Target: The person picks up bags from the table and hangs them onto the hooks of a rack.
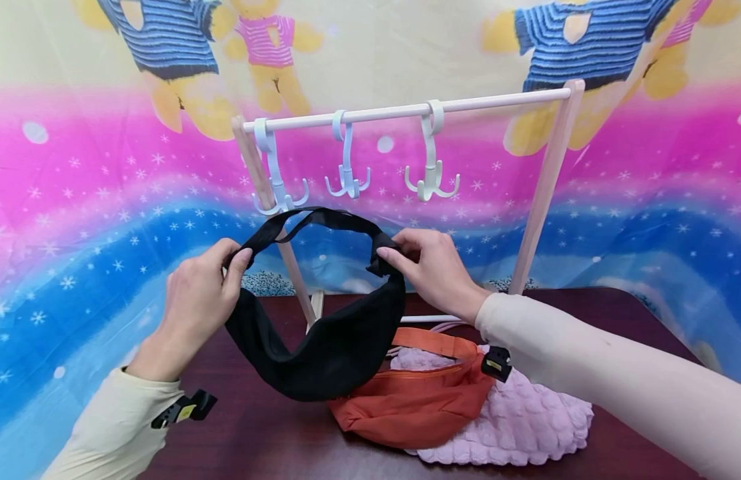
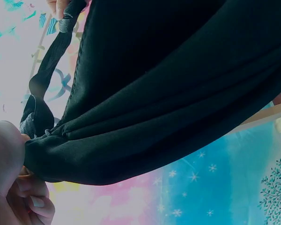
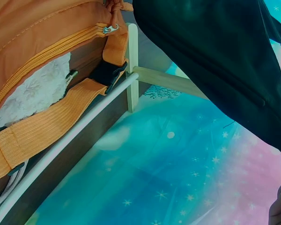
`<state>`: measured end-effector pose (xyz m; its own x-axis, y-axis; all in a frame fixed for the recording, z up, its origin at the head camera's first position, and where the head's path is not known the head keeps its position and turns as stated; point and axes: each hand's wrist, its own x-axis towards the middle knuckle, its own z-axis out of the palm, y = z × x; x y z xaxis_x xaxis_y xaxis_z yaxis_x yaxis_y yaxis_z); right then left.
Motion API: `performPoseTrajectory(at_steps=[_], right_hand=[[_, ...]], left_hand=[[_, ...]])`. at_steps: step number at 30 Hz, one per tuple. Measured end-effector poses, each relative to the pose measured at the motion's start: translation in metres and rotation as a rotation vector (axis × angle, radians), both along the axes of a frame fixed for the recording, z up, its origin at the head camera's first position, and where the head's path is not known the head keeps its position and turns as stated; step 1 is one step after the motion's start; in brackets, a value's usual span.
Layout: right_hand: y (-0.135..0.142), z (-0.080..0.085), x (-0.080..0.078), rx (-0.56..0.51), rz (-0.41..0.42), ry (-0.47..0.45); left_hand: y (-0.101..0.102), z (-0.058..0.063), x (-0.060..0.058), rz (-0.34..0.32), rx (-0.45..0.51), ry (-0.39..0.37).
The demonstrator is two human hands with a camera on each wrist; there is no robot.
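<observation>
A black waist bag (image 1: pixel 328 363) hangs in the air between my two hands, its pouch sagging below and its strap (image 1: pixel 346 221) looping up in an arc. My left hand (image 1: pixel 199 303) pinches its left end between thumb and fingers. At the other end, my right hand (image 1: pixel 439 270) grips the strap near the pouch. In the left wrist view the black fabric (image 2: pixel 145 112) fills much of the frame, bunched at the left fingers. The right wrist view has the pouch (image 3: pixel 210 61) at upper right, with a zipper seam along it and only part of the right hand showing.
Beyond the bag stands a wooden rack (image 1: pixel 544 190) with a white rail (image 1: pixel 496 102) carrying a left hook (image 1: pixel 276 170), a middle hook (image 1: pixel 347 160) and a right hook (image 1: pixel 430 153). An orange waist bag (image 1: pixel 418 407) lies over a pink puffy bag (image 1: pixel 526 420) on the dark table (image 1: pixel 256 427).
</observation>
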<state>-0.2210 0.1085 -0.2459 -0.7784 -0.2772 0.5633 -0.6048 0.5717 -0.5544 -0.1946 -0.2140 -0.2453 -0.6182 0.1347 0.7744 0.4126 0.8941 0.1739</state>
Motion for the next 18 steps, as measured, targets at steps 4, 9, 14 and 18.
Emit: performPoseTrajectory(at_steps=[4, 9, 14, 18], right_hand=[[-0.001, 0.002, 0.0, -0.009, 0.008, 0.016], [-0.002, 0.005, -0.001, -0.011, 0.008, 0.023], [-0.004, 0.009, -0.001, -0.014, 0.005, 0.025], [-0.006, 0.011, -0.002, -0.017, -0.002, 0.036]], left_hand=[[-0.001, 0.003, 0.0, -0.001, 0.002, 0.01], [-0.001, 0.006, 0.0, -0.005, 0.007, 0.02], [-0.001, 0.01, 0.0, -0.002, 0.013, 0.032], [-0.002, 0.012, 0.001, 0.004, 0.017, 0.037]])
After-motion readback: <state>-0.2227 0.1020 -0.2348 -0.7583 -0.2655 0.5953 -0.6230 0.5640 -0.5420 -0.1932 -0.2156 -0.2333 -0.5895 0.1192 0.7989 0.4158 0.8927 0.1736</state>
